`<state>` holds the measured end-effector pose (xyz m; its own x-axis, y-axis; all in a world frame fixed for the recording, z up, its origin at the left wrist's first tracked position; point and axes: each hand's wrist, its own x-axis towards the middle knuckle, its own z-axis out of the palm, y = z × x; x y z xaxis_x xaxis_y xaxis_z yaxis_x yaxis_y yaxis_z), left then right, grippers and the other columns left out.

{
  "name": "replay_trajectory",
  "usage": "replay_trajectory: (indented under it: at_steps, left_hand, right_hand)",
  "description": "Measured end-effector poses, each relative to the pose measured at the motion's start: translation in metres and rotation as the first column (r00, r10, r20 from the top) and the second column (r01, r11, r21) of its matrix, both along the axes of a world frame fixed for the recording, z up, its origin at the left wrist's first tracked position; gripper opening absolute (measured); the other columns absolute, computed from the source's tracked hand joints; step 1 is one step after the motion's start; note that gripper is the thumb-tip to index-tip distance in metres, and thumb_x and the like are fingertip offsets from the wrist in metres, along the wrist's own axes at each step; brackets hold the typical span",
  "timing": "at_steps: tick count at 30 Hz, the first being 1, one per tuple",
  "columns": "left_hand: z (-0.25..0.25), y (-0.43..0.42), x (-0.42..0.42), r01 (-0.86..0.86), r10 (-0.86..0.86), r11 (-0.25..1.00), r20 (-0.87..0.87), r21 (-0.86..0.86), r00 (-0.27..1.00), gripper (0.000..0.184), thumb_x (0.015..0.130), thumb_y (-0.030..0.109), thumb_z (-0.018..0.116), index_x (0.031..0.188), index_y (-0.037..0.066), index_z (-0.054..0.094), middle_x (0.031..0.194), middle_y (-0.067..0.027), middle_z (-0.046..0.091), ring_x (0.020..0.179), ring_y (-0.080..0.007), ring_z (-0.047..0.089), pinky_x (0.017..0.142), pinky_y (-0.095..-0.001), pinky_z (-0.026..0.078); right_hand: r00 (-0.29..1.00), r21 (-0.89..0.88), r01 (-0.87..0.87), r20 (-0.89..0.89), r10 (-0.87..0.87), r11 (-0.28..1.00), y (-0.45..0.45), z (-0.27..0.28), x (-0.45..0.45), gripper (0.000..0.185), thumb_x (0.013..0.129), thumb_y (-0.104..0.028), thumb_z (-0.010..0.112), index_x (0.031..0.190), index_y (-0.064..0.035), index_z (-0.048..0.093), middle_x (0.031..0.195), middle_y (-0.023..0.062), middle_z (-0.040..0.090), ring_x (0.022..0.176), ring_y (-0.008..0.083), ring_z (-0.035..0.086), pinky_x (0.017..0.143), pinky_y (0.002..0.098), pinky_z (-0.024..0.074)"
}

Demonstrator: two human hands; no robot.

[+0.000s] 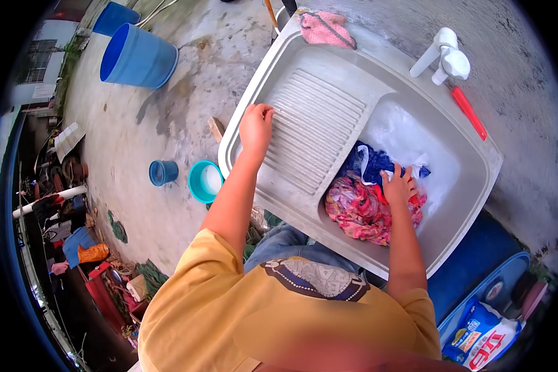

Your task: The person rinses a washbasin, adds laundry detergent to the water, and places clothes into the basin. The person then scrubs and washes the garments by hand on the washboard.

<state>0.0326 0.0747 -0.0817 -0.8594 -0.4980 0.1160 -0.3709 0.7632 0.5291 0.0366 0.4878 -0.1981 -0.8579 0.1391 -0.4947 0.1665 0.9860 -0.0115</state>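
Note:
My left hand (256, 128) is over the left rim of the grey laundry sink (229, 139), beside the ribbed washboard (310, 121). Its fingers are curled together, and nothing shows in them. In the basin on the right, my right hand (399, 186) rests on wet clothes with its fingers spread. Under its fingertips lies a dark blue and white garment (372, 164). A crumpled pink patterned garment (359, 211) is bunched just below and left of that hand. White suds (400, 127) cover part of the basin floor.
A white tap (446, 56) and a red-handled tool (468, 111) are at the sink's back edge. A pink cloth (325, 30) hangs over the far corner. Blue buckets (139, 56) and a teal basin (204, 181) stand left. A detergent bag (480, 335) sits lower right.

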Motion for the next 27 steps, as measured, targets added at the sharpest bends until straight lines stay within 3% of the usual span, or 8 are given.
replay_trajectory:
  at_steps: [4, 10, 16, 19, 27]
  left_hand:
    - [-0.013, -0.012, -0.012, 0.185, -0.169, 0.96, 0.095, -0.211, 0.981, 0.01, 0.09, 0.015, 0.068, 0.092, 0.008, 0.074, 0.093, -0.0097, 0.064, 0.085, -0.0325, 0.068, 0.073, -0.0433, 0.054]
    - [-0.013, -0.015, -0.009, 0.288, -0.234, 0.926, 0.225, -0.245, 0.946, 0.012, 0.093, 0.014, 0.064, 0.097, 0.012, 0.075, 0.095, -0.008, 0.065, 0.088, -0.0309, 0.068, 0.075, -0.0423, 0.055]
    - [-0.005, -0.013, -0.013, 0.425, -0.376, 0.881, 0.24, -0.209, 0.895, 0.012, 0.091, 0.011, 0.064, 0.097, 0.015, 0.074, 0.094, -0.0063, 0.066, 0.088, -0.0293, 0.068, 0.075, -0.0414, 0.055]
    - [0.0, -0.007, -0.013, 0.399, -0.37, 0.914, 0.253, -0.072, 0.894, 0.012, 0.09, 0.009, 0.066, 0.097, 0.015, 0.074, 0.093, -0.0056, 0.067, 0.088, -0.0283, 0.069, 0.076, -0.0402, 0.055]
    - [-0.015, 0.003, -0.012, 0.351, -0.34, 0.936, 0.203, -0.023, 0.919, 0.013, 0.088, 0.008, 0.069, 0.095, 0.014, 0.077, 0.094, -0.0069, 0.068, 0.087, -0.0295, 0.069, 0.076, -0.0402, 0.055]
  right_hand:
    - [1.0, 0.058, -0.009, 0.027, 0.008, 0.998, -0.001, -0.002, -0.001, 0.07, 0.095, -0.066, 0.054, 0.155, -0.033, 0.038, 0.166, 0.0169, 0.022, 0.143, 0.0498, 0.031, 0.108, 0.075, 0.0262]
    - [1.0, -0.015, 0.016, -0.014, -0.016, 1.0, 0.002, -0.006, 0.002, 0.07, 0.094, -0.066, 0.055, 0.155, -0.0348, 0.039, 0.167, 0.0166, 0.021, 0.144, 0.0496, 0.03, 0.109, 0.0763, 0.0227]
    - [1.0, 0.007, 0.009, -0.016, -0.009, 1.0, 0.0, -0.003, 0.002, 0.069, 0.094, -0.065, 0.055, 0.155, -0.0372, 0.037, 0.166, 0.0162, 0.023, 0.144, 0.0493, 0.03, 0.111, 0.0761, 0.0209]
    - [1.0, 0.006, 0.009, -0.024, -0.009, 1.0, 0.0, -0.004, 0.002, 0.069, 0.094, -0.065, 0.055, 0.155, -0.0371, 0.037, 0.166, 0.0162, 0.024, 0.144, 0.049, 0.03, 0.112, 0.0758, 0.0201]
    - [1.0, 0.005, 0.023, -0.021, -0.023, 1.0, -0.002, 0.0, 0.002, 0.069, 0.094, -0.065, 0.056, 0.153, -0.0334, 0.04, 0.165, 0.0161, 0.024, 0.144, 0.049, 0.03, 0.111, 0.0744, 0.0227]
